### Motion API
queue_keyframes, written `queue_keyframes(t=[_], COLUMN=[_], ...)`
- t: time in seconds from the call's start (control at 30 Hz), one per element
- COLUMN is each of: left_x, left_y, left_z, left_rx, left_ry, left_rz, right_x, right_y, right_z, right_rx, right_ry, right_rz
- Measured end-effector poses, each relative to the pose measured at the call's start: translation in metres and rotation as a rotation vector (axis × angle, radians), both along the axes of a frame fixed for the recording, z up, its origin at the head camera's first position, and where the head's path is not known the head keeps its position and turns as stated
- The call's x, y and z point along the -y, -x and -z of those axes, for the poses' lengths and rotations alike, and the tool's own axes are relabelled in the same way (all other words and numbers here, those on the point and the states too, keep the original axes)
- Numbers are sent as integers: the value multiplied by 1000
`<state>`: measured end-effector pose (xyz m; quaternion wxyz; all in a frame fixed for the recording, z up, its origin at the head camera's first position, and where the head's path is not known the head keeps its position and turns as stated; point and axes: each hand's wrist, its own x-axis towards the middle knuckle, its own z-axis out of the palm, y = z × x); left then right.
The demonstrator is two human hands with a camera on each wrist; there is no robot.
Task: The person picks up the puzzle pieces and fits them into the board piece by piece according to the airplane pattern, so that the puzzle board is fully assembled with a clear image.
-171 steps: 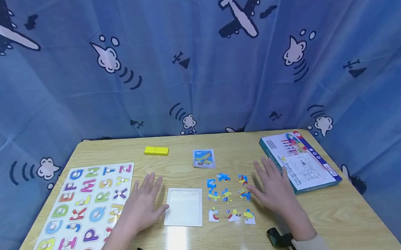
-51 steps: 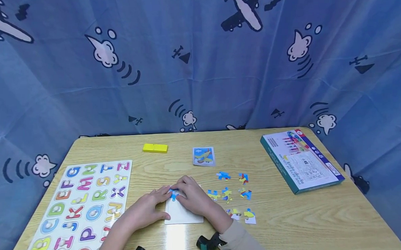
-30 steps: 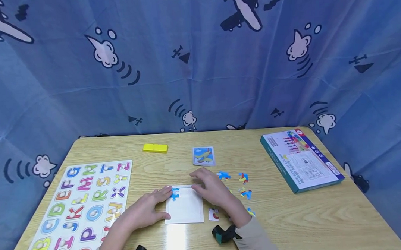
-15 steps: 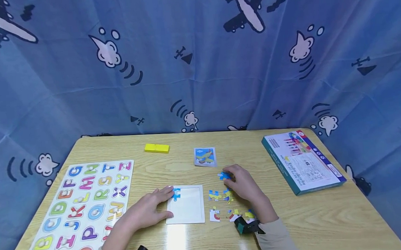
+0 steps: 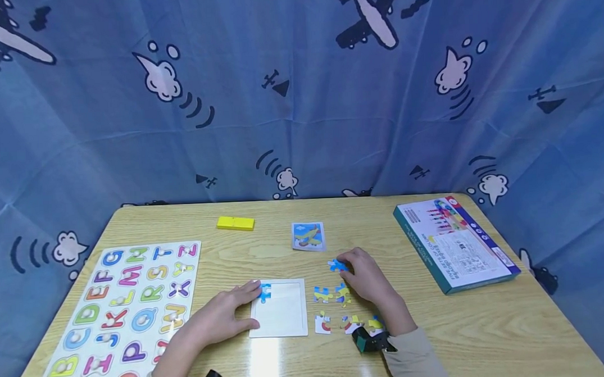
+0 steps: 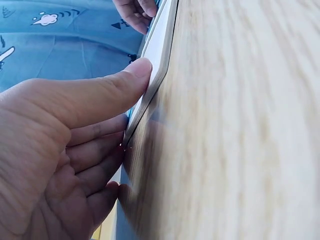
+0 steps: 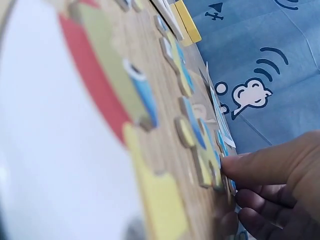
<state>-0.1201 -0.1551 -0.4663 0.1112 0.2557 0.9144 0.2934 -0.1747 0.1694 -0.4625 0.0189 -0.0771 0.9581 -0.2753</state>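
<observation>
Off the far right corner of the tray (image 5: pixel 282 320), right hand (image 5: pixel 363 273) is way closer, pinching the blue puzzle piece (image 5: pixel 336 265)

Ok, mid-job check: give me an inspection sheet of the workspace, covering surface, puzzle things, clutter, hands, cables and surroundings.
Surface: wood-grain table, with light glare just in front of the tray.
Puzzle things: white tray with one blue piece in its far left corner; loose pieces to its right, some possibly hidden by the right arm; airplane card farther back.
Clutter: letter board at left, yellow block at back, flat box at right.
Hands: left hand rests on the tray's left edge; right hand pinches another blue piece.
Cables: nothing seen.
Surroundings: blue curtain with airplane prints behind the table.
</observation>
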Motion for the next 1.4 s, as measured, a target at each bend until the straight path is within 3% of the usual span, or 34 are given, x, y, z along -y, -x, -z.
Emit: queue_keyframes(t=[0.83,1.4], left_x=[-1,0], left_y=[1,0], left_z=[1,0], left_rx=[0,14], left_ry=[-12,-8], left_rz=[-4,-16], right_x=[6,32], right_y=[-2,-13], right_z=[-4,-10], right_rx=[-22,-59], right_ry=[24,87], right_rz=[-23,-197])
